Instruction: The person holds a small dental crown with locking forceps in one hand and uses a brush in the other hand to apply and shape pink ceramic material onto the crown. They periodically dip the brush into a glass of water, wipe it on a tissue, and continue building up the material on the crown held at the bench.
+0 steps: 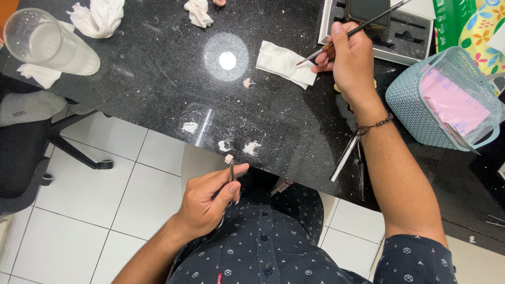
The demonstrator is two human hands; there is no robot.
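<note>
The fingers of the right hand (351, 58) were closed narrowly around a thin paintbrush (353, 31), its tip resting on a folded white tissue (284, 64) on the black speckled surface (158, 79). The left hand (208, 202) pinched slim metal tweezers (231, 176), which gripped a small pale piece (229, 158) just above the fingertips, near the surface's edge. A teal basket (415, 105) stood right of the right wrist; a clear glass (44, 42) lay far left.
</note>
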